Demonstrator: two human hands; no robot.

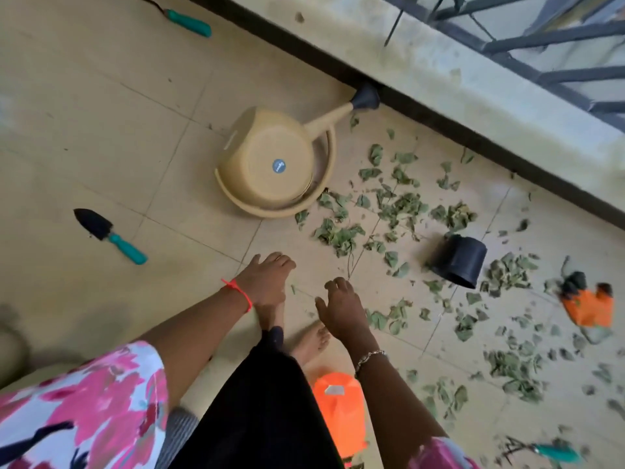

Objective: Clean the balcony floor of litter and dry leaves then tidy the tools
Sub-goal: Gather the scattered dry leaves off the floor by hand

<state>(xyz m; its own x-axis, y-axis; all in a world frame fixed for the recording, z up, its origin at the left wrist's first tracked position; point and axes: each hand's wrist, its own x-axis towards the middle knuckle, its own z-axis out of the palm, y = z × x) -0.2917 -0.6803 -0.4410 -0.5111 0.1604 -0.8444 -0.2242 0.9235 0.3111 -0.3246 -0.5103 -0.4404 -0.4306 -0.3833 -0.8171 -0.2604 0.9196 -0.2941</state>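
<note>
We see both arms stretched forward and down, side by side but not touching. The left hand [267,282] is palm down with fingers relaxed and nearly straight, holding nothing; the right hand [341,309] is also palm down, fingers loosely curled, thumb spread, empty.

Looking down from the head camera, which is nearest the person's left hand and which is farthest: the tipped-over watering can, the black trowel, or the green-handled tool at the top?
Measured from the left hand:
1. The watering can, on its side just ahead of the hand.
2. The trowel, off to the hand's left.
3. The green-handled tool, far ahead at the top left.
</note>
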